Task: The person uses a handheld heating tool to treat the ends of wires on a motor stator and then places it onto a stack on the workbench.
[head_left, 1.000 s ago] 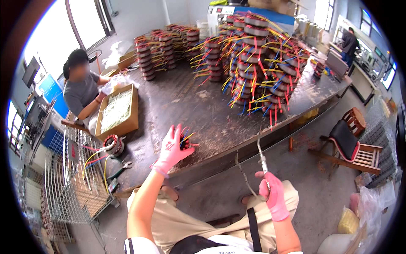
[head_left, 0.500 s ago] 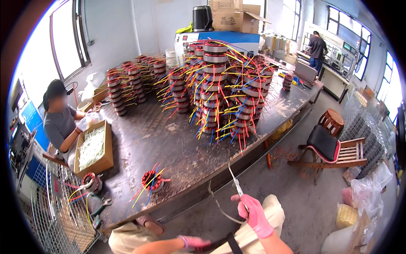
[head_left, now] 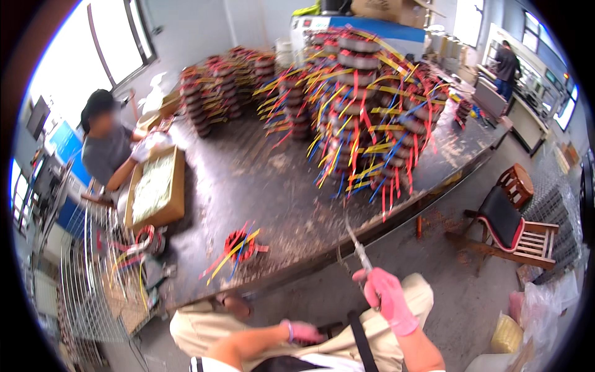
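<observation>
Lying released and untouched on the counter (head_left: 273, 180): one wire-wound ring (head_left: 249, 250). Left hand (head_left: 305, 332): withdrawn, grip we cannot tell. Right hand (head_left: 388, 297): we are gripping one slim tool (head_left: 361, 253).

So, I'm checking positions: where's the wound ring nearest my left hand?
In the head view, the wound ring lies left of centre, on the table near its front edge, beyond your left hand.

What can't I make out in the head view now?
Head view:
Left hand: motion-blurred; can't tell if it holds anything.
Tool: grip end mostly covered by the right hand.
Wound ring nearest the hands: blurred, winding detail lost.
Cardboard box: top cut off by upper edge.
</observation>
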Motion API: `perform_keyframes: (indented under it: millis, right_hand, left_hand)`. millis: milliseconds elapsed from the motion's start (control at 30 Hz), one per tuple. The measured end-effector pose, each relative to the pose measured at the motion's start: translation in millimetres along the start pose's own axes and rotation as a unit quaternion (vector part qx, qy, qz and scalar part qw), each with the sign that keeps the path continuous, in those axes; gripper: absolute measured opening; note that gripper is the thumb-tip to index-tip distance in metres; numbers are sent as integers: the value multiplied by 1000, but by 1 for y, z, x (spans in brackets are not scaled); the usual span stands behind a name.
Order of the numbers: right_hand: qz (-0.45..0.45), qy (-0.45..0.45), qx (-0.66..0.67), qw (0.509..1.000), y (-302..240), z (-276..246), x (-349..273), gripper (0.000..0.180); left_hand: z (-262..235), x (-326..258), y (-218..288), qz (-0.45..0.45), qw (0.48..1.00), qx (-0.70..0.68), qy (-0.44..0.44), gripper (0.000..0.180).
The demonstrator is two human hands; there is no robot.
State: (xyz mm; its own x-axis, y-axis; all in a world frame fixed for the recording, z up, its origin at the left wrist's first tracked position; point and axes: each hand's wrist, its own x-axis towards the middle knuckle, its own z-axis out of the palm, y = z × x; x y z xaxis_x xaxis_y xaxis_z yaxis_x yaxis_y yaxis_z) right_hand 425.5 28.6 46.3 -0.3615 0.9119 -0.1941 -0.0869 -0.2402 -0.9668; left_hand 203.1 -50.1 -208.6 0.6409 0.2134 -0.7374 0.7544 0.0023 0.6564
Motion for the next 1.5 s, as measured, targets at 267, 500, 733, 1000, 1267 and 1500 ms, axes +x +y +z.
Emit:
perform_keyframes:
  millis: [267,500,733,1000,1267,1500]
  right_hand:
    - [-24,17,-16,999,10,12,-22,45]
    - [6,-8,-22,1000,11,27,1,44]
    - [29,-37,1,999,10,35,25,43]
    - [58,-6,9,998,34,31,10,42]
    - [38,-26,-3,999,24,35,19,43]
    - [78,-46,-8,996,21,33,51,43]
  left_hand:
    - [-112,-214,89,158,625,236,727,45]
    - [-161,-235,27,-55,714,131,686,82]
    - [-219,-230,-17,6,770,-103,630,37]
    - [-226,-219,-4,59,756,-312,572,40]
    - [-238,-206,-7,49,746,-293,595,33]
    - [-220,-206,-27,13,732,-231,641,37]
